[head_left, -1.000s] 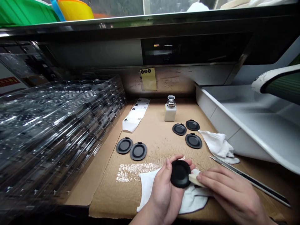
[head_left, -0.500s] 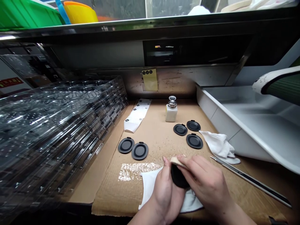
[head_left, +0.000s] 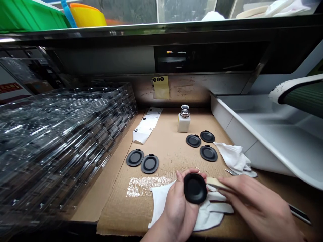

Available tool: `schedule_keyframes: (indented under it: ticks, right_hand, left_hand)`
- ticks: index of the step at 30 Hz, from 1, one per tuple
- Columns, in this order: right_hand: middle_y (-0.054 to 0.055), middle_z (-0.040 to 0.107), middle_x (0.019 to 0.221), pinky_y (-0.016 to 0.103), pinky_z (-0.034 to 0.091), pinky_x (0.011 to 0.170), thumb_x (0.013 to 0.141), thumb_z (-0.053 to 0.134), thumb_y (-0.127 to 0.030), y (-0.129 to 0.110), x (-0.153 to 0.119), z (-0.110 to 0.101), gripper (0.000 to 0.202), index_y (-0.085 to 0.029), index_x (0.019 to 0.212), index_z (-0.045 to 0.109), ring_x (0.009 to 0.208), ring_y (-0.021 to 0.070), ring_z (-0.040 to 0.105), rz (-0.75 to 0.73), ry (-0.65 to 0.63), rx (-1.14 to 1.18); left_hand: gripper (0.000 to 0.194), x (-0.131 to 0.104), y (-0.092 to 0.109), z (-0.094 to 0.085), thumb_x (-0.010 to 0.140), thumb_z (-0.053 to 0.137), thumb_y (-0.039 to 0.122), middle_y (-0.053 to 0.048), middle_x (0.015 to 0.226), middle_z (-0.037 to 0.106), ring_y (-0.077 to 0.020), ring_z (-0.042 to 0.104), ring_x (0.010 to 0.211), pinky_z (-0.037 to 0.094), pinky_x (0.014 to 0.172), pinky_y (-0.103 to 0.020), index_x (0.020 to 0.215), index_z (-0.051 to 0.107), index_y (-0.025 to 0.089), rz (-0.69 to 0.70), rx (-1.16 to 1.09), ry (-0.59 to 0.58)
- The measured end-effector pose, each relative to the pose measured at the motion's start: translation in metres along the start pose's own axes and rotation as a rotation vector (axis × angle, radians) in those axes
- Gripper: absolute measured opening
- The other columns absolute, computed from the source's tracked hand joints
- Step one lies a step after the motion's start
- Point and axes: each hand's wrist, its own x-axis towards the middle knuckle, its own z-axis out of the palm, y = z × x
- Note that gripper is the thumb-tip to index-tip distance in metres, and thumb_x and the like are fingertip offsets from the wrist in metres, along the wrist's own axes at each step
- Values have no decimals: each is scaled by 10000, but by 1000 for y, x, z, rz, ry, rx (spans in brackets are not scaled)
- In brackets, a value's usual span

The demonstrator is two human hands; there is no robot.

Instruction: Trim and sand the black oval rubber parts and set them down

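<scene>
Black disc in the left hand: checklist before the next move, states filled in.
1. Left hand has the disc: ok, resting on palm and fingers.
2. Right hand has the pad: ok, pinched at one end.
3. Disc face free of marks: cannot tell, too dark.
4. Bottle upright: ok.
5. Loose discs away from both hands: ok, two to the left, three to the right.
6. Metal tool fully in sight: not ok, partly hidden by the right hand.

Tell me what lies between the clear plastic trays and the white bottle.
In the head view, a white paper strip lies on the cardboard between the trays and the bottle.
</scene>
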Motion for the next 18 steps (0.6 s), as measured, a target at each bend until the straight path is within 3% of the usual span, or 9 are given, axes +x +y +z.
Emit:
schedule_keyframes:
  ticks: [8, 13, 18]
  right_hand:
    - [46, 655, 875, 216, 519, 746, 830, 481, -172, -39, 13, 46, 204, -164, 1011, 574, 837, 137, 631, 65, 104, 33]
    - [43, 635, 749, 201, 519, 645, 820, 470, -118, -43, 11, 45, 204, -136, 988, 583, 691, 118, 620, -11, 107, 84]
    - [64, 634, 844, 232, 498, 759, 818, 505, -113, -40, 10, 47, 211, -122, 1016, 576, 818, 134, 608, 27, 126, 34]
  left_hand:
    - [418, -2, 0, -1, 878, 297, 449, -108, 966, 607, -232, 536, 997, 315, 968, -394, 920, 568, 134, 35, 3, -83]
    - [425, -1, 1, 0, 875, 289, 460, -92, 936, 601, -213, 534, 969, 302, 982, -393, 897, 565, 137, 41, 50, -41]
    - [404, -1, 0, 0, 886, 291, 431, -95, 982, 600, -203, 533, 992, 287, 999, -377, 928, 564, 137, 41, 12, -75]
